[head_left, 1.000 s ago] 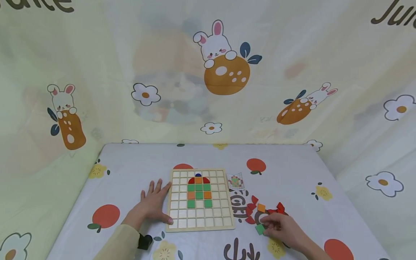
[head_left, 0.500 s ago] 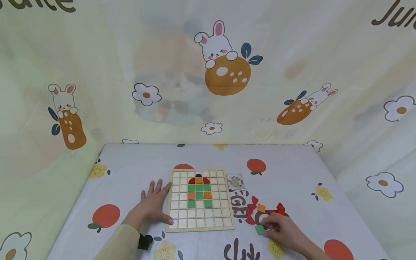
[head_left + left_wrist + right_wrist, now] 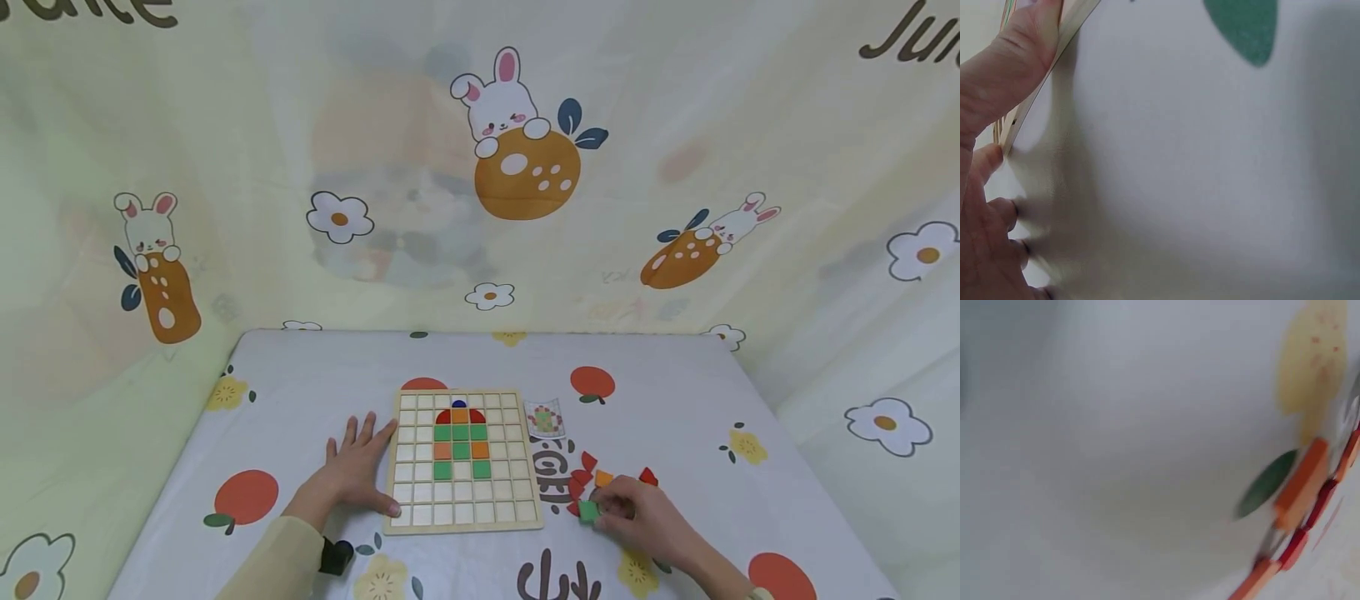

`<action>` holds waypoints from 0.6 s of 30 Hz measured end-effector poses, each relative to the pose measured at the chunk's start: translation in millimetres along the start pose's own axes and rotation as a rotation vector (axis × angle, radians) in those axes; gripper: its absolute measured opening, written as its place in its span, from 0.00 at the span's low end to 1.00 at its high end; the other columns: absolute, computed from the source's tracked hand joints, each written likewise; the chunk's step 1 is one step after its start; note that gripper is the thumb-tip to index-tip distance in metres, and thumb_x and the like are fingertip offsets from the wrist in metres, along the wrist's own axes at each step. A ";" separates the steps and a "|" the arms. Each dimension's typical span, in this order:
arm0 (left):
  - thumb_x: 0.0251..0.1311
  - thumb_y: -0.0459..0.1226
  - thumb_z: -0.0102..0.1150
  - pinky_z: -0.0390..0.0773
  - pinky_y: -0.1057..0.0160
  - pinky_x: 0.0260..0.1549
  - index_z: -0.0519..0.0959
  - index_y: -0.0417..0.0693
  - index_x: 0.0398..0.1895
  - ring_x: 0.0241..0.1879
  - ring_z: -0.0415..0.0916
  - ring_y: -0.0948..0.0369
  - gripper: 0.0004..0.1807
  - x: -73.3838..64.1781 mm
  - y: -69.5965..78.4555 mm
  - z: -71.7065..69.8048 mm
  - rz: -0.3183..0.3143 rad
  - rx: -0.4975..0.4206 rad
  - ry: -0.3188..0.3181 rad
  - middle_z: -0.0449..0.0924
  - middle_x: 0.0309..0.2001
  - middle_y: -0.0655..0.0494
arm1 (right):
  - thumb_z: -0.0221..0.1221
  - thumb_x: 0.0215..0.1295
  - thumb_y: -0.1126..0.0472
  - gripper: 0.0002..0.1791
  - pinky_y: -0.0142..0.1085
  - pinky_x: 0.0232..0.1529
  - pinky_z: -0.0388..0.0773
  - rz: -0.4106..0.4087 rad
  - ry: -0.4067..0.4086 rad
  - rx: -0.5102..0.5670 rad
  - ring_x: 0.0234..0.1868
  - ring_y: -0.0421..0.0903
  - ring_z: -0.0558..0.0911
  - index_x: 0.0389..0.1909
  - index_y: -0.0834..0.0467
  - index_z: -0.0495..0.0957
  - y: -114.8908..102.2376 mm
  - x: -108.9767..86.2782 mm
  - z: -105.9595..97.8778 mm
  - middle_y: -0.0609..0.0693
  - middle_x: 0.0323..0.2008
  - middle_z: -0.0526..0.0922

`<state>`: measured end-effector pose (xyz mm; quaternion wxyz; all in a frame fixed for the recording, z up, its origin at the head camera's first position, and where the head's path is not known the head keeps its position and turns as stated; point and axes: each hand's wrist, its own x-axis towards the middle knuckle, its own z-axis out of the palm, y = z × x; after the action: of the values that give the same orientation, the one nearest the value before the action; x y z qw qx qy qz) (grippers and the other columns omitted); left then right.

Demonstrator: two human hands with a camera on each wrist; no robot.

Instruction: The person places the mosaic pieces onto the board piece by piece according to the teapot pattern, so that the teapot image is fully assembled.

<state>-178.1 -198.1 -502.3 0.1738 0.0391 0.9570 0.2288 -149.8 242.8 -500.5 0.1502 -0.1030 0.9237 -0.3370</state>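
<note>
A wooden grid board (image 3: 462, 510) lies on the table; green, orange, red and blue pieces fill some cells in its upper middle. My left hand (image 3: 348, 475) rests at the board's left side with fingers spread, its thumb on the lower left corner; the left wrist view shows the thumb (image 3: 1013, 59) against the wooden edge. To the right of the board, my right hand (image 3: 645, 521) pinches a green square tile (image 3: 588, 512) beside the loose pieces. Its fingers partly cover that pile. In the right wrist view the hand itself does not show.
Red pieces (image 3: 581, 477) and an orange square (image 3: 603, 478) lie between the board and my right hand, another red piece (image 3: 648, 477) beyond it. A small pattern card (image 3: 544, 419) sits at the board's upper right. Blurred orange pieces (image 3: 1302, 484) show in the right wrist view.
My right hand has moved up and to the left, and the green square tile has shifted with it toward the red pieces. The left hand and the board have stayed in place.
</note>
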 end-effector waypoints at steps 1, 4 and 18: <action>0.31 0.54 0.86 0.36 0.22 0.71 0.53 0.49 0.82 0.80 0.30 0.31 0.72 0.3 -0.2 0.3 -0.001 0.001 0.000 0.39 0.82 0.34 | 0.74 0.57 0.58 0.12 0.27 0.32 0.74 -0.004 0.007 -0.004 0.31 0.36 0.74 0.42 0.52 0.87 -3.8 1.7 0.7 0.43 0.32 0.79; 0.31 0.54 0.86 0.36 0.22 0.71 0.53 0.49 0.82 0.80 0.30 0.31 0.72 0.1 -0.2 0.2 -0.005 0.002 -0.002 0.39 0.82 0.34 | 0.74 0.57 0.60 0.11 0.27 0.33 0.75 -0.046 0.016 -0.006 0.31 0.35 0.74 0.41 0.51 0.87 -14.2 7.1 3.2 0.43 0.31 0.78; 0.31 0.54 0.87 0.36 0.22 0.71 0.53 0.49 0.82 0.80 0.30 0.31 0.72 1.2 -0.6 -0.1 -0.001 -0.004 -0.003 0.39 0.82 0.34 | 0.73 0.60 0.58 0.12 0.27 0.33 0.75 -0.204 -0.045 0.020 0.32 0.35 0.74 0.45 0.53 0.87 -52.3 45.6 30.4 0.42 0.34 0.80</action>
<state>-179.3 -198.5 -502.8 0.1754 0.0385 0.9563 0.2308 -177.1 172.2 -498.0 0.1369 -0.2027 0.9013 -0.3575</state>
